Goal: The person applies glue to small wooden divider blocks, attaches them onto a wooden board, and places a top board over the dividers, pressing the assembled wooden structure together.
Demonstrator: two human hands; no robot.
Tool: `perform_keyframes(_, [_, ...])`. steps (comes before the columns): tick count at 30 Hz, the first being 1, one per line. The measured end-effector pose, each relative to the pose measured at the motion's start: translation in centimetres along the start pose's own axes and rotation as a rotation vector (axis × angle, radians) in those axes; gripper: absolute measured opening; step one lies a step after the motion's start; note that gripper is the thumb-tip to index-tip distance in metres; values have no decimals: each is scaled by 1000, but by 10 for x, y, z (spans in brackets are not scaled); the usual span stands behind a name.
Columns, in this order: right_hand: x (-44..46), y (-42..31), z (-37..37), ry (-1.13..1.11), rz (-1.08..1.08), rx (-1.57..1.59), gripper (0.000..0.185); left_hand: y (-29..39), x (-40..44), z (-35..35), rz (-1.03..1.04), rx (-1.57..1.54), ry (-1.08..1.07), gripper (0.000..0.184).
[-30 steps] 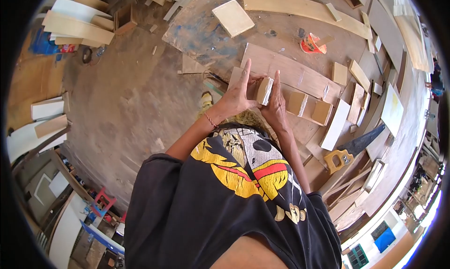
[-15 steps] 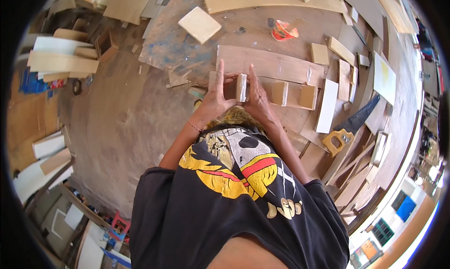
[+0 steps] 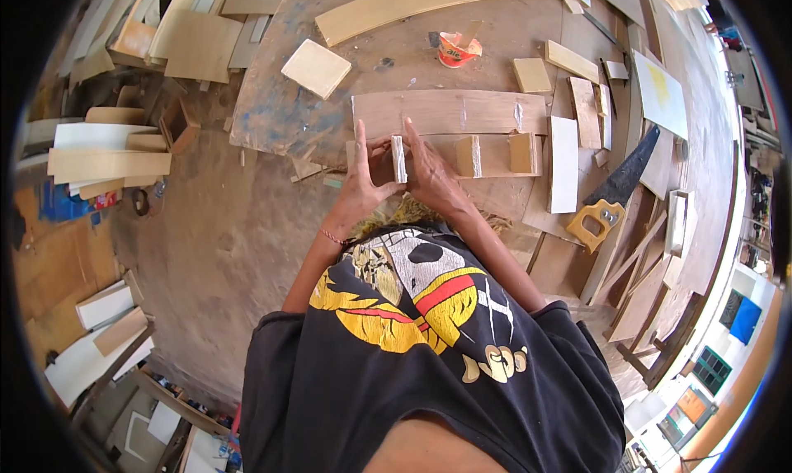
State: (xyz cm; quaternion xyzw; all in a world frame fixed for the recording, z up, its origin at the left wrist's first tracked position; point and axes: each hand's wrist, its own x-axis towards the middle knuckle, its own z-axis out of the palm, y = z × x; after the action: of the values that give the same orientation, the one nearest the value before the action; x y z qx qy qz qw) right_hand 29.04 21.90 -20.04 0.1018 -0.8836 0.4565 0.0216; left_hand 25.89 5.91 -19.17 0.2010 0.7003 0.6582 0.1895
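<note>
A small upright wood block [image 3: 399, 160] with a white-coated edge stands between my hands. My left hand [image 3: 363, 178] is on its left side, index finger raised, thumb reaching toward the block's lower end. Against its right side is my right hand [image 3: 432, 176], fingers extended. Both hands appear to grip the block. To the right, two similar blocks [image 3: 468, 156] [image 3: 523, 153] stand on a wooden strip [image 3: 495, 166]. Directly beyond lies a long flat board [image 3: 445, 110] with white smears.
A red-orange cup [image 3: 456, 52] holds a stick behind the board. A square wood piece [image 3: 316, 68] lies at the back left. At right are a white board [image 3: 563, 164] and a handsaw [image 3: 619, 188]. Stacked boards [image 3: 107, 164] stand far left.
The view has shifted and rotated, so the bench appears more level and further left. Both hands remain around the same block, which now shows mostly its white edge.
</note>
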Motion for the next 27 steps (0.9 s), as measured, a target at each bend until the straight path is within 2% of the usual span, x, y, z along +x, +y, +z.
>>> perform_keyframes(5, [2,-9,-8,-38,14,30,119,-3,-1,-2,-5,47,-7,114])
perform_keyframes(8, [3,-9,-6,-20,41,66,112,4,-1,0,19,54,-2,112])
perform_keyframes(16, [5,-6,-6,-54,51,-29,108,0,0,3,21,144,41,110])
perform_keyframes(27, [5,-5,-7,-42,40,-43,111,-3,-2,0,5,185,46,110])
